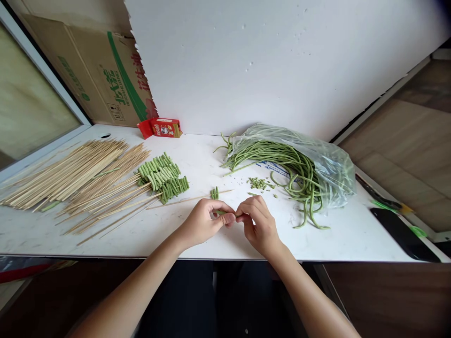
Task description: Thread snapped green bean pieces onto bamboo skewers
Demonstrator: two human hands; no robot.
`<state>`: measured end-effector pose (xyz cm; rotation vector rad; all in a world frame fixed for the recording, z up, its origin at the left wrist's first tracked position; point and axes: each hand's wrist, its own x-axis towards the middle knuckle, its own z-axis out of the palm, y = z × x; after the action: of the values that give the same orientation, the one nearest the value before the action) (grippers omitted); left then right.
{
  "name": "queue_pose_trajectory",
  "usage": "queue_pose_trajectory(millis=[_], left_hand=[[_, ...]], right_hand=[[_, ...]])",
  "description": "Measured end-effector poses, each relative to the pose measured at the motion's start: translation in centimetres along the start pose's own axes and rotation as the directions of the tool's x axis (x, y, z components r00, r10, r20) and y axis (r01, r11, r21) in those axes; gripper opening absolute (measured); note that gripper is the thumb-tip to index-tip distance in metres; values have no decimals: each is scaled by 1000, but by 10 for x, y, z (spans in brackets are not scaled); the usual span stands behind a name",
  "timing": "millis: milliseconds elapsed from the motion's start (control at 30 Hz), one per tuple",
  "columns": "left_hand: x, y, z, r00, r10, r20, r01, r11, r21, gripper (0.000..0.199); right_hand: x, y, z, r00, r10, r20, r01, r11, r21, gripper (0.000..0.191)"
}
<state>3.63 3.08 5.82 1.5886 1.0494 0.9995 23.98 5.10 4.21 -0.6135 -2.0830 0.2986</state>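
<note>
My left hand (207,219) is closed around a short green bean piece (220,212), most of it hidden by the fingers. Fingertip to fingertip with it, my right hand (258,223) pinches the bean's other end. Just beyond them lies a bamboo skewer (183,201) carrying a few bean pieces (214,193) side by side. To the left, finished-looking skewers of bean pieces (162,174) are piled with their sticks pointing left. Small bean ends (260,183) lie scattered beyond my right hand.
Long green beans (278,157) spill from a clear plastic bag (329,164) at the right. Bare bamboo skewers (70,173) are heaped at the left. A red box (165,127) stands by the white back panel (275,61). A black phone (404,234) lies near the right edge.
</note>
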Motion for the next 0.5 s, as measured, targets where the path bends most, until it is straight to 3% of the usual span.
queue_pose_trajectory(millis=[267,500], left_hand=[[-5,2,6,999,32,-8,-31,996,79,18],[-6,5,-3,992,118,-51,-116,992,51,18]], right_hand=[[-6,-5,9,978,120,170,-144,980,138,27],[-9,-7,12,962,222,157,-251,948,194,24]])
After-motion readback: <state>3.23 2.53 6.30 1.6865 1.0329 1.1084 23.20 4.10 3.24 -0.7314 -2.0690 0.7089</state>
